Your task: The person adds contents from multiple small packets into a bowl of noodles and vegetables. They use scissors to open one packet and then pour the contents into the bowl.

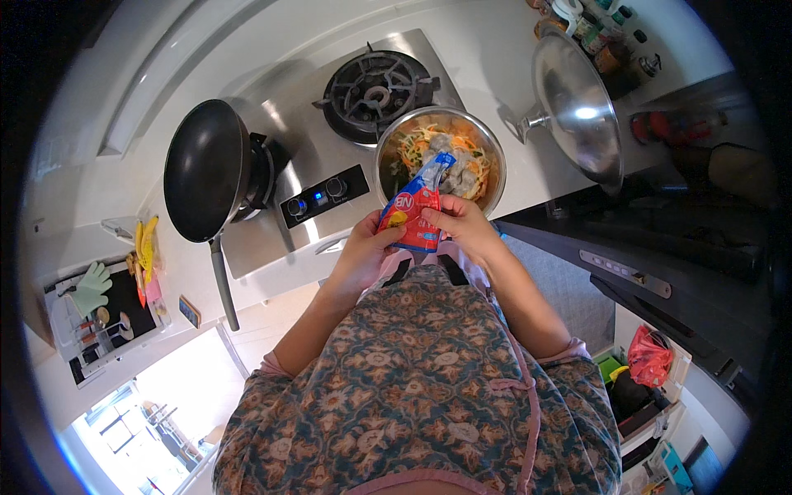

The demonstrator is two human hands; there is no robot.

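Both my hands grip a red and blue plastic packet [413,210] that bears writing. My left hand [365,250] holds its lower left side with the thumb on the front. On the right edge, my right hand [463,224] pinches it between thumb and fingers. The packet's blue top end tilts over a stainless steel bowl [499,162]. Inside the bowl lie shredded vegetables [427,139], orange and pale green, with greyish, wet-looking pieces [461,176] on top. Whether anything is leaving the packet cannot be seen.
A black wok [204,170] with a long handle stands on the left burner of the steel gas hob [278,117]. Behind the bowl is a bare burner [377,93]. A domed metal lid [578,105] stands on edge at right, near several bottles [609,37]. Bananas [146,241] hang at left.
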